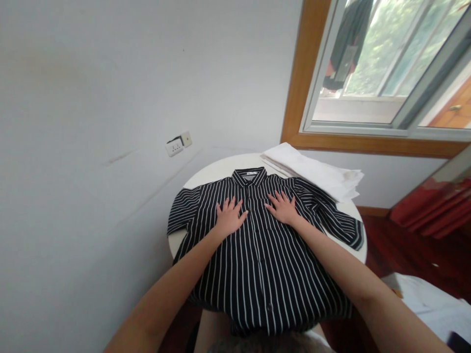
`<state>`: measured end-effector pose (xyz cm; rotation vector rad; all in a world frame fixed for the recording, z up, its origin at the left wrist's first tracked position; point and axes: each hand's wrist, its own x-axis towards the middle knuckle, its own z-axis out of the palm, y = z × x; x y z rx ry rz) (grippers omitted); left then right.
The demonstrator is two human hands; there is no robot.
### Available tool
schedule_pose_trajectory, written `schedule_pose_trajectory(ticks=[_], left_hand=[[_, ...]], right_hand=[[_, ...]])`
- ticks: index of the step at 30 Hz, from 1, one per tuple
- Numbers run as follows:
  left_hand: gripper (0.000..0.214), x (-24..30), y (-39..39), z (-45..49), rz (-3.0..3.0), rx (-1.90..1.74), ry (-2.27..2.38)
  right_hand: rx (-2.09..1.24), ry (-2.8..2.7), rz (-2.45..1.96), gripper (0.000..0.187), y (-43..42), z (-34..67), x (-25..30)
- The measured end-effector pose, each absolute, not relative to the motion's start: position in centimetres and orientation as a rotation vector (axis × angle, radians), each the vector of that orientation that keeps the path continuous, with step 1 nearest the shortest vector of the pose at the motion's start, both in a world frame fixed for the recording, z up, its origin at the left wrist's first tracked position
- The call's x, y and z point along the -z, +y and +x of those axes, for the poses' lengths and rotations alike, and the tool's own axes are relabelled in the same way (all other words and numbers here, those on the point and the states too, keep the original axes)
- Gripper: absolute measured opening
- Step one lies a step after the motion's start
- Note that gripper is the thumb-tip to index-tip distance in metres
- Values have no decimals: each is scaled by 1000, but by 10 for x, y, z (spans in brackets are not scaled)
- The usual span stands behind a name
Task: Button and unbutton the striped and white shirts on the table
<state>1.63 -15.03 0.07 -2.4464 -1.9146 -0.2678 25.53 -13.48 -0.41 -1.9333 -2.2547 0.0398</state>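
Observation:
A black shirt with white stripes point(253, 255) lies front up and buttoned on a round white table point(217, 164), its collar at the far side. My left hand point(230, 216) rests flat on the left chest of the shirt, fingers spread. On the right chest lies my right hand point(282, 208), also flat with the fingers apart. One sleeve reaches the table's left edge, the other its right edge. The lower hem hangs over the near edge towards my lap.
White folded sheets point(312, 169) lie at the table's back right. A wall with a socket point(174, 146) borders the left and back. A wood-framed window point(294, 98) is at the right, above a red curtain point(434, 208). White material point(434, 299) sits low at the right.

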Motion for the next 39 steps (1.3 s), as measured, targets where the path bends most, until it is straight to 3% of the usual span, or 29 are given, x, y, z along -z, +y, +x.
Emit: schedule_pose_trajectory(ticks=[5,8,13,18,23,31,35,39], left_hand=[[71,-14,-166,22,-2512,127,-1958],[62,-31,-154,20,-2574,57,-1905],[38,-44,-105,12,-2369,392,-1862],[44,-15,-77,-1,-2183,525,-1946],[51,5,-69,-10,-2171,406,-2080],[55,-3,-64,-6,-2190,291,-2153],[53,-17,-59,1,-2210,251,-2190],[44,-18,-54,3,-2124,445,-2085]], right_hand=[[-7,-2279,-1912,62,-153,260,4],[-76,-2285,-1895,62,-152,260,-4],[41,-2199,-1871,54,-126,250,-17],[17,-2133,-1938,49,-88,234,-11],[-178,-2025,-2094,62,-72,237,-1],[-183,-1883,-2196,81,-65,240,-2],[-26,-1804,-2208,64,-57,233,-8],[221,-1859,-2040,47,-54,229,-5]])
